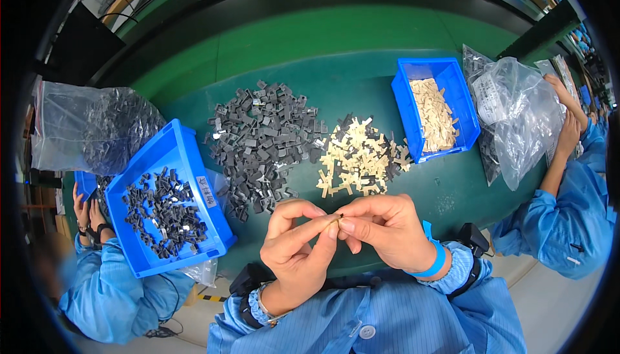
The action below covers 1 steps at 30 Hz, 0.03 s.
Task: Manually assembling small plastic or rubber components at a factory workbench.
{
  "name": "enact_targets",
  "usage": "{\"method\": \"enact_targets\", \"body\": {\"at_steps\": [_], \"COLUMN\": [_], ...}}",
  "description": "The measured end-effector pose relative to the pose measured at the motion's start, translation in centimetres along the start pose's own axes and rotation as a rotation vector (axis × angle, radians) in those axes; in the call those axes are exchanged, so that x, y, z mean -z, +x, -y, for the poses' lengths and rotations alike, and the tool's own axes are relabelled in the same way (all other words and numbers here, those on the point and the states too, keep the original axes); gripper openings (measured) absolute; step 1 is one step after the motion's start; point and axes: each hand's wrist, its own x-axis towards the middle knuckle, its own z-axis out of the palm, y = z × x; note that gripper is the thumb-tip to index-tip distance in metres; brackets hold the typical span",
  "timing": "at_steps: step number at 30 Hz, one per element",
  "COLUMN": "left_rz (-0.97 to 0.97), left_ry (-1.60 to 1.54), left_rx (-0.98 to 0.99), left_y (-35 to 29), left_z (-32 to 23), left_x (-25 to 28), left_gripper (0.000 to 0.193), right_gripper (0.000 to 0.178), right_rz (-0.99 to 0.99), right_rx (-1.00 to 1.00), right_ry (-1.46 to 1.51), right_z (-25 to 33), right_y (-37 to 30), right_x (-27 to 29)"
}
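My left hand and my right hand meet fingertip to fingertip above the near edge of the green table. Thumbs and forefingers of both pinch a small beige and dark piece, mostly hidden by the fingers. Just beyond them lies a loose heap of small beige strips, with some dark pieces mixed in at its right. To the left of that spreads a larger pile of small dark grey plastic parts, a few with shiny metal spots.
A blue bin of dark parts stands left, beside a clear bag of dark parts. Another blue bin holding beige strips stands far right, next to clear plastic bags. Co-workers in blue sleeves sit at both sides.
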Motion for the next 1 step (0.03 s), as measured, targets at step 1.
{"method": "enact_targets", "body": {"at_steps": [1], "left_rz": [-0.004], "left_ry": [-0.008], "left_rx": [-0.002], "left_y": [-0.05], "left_z": [0.08], "left_x": [0.0], "left_gripper": [0.017], "right_gripper": [0.016], "right_rz": [0.003], "right_rx": [0.008], "right_ry": [0.053], "right_z": [-0.31], "right_y": [0.02], "right_x": [-0.02]}}
